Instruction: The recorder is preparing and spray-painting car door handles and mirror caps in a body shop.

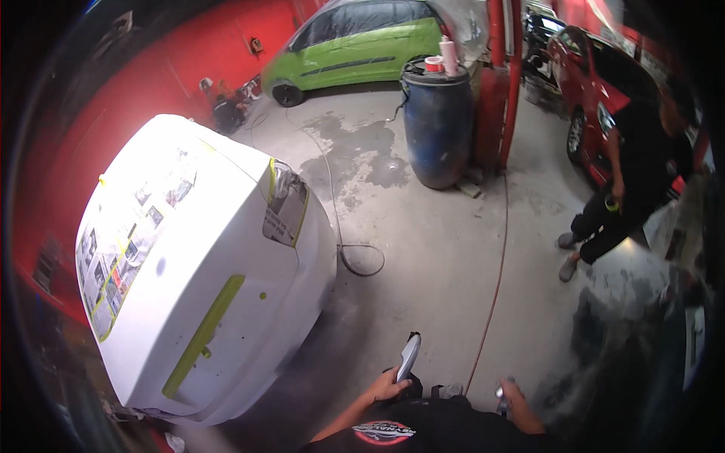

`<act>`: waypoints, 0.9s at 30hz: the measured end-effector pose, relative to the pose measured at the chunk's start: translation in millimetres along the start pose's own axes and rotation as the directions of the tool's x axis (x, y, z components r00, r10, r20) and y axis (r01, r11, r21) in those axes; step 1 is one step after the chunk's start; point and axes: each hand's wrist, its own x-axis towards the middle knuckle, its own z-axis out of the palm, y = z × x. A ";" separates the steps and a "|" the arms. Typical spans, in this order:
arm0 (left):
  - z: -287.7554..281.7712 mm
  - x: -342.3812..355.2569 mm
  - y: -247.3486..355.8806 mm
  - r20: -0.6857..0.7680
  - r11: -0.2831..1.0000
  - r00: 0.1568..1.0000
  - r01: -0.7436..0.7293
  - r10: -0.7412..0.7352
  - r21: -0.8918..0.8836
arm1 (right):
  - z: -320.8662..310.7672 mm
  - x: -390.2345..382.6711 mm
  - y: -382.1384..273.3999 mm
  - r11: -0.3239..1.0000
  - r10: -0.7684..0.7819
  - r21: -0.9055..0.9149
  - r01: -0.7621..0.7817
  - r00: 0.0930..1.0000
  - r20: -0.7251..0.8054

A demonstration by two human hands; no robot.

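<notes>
My left hand [389, 385] is closed around a long, curved silver piece [408, 356] with a dark tip, held upright in front of my body. Its exact kind does not show. At the lower right, my right hand [513, 394] grips a small shiny metallic tool [501, 392], partly hidden by the fingers. To the left of my hands stands a white car body [219, 249], apart from both. Newspaper [288, 208] and yellow-green masking tape [204, 336] cover parts of it.
A blue barrel [436, 124] bears a pink bottle [448, 57] and a tape roll [433, 64]. Hoses [495, 302] cross the floor. A green car [362, 49] stands behind, a red car [596, 98] at right. Near it, a person in black [638, 151] holds a yellow-green roll.
</notes>
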 end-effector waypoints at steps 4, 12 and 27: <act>-68.2 119.8 49.5 -0.027 0.988 0.999 0.031 -0.035 -0.150 | -41.8 41.1 -328.0 0.886 -0.412 0.197 0.419 0.908 -0.076; -313.3 408.3 141.0 -0.316 0.980 0.949 -0.058 -0.006 -0.193 | 43.1 43.7 -686.0 0.801 -0.594 0.218 0.558 0.788 0.164; -707.0 702.1 165.1 -0.491 0.746 0.792 -0.070 -0.362 -0.662 | 259.4 176.0 -1309.6 0.799 -0.463 -0.026 0.601 0.641 0.612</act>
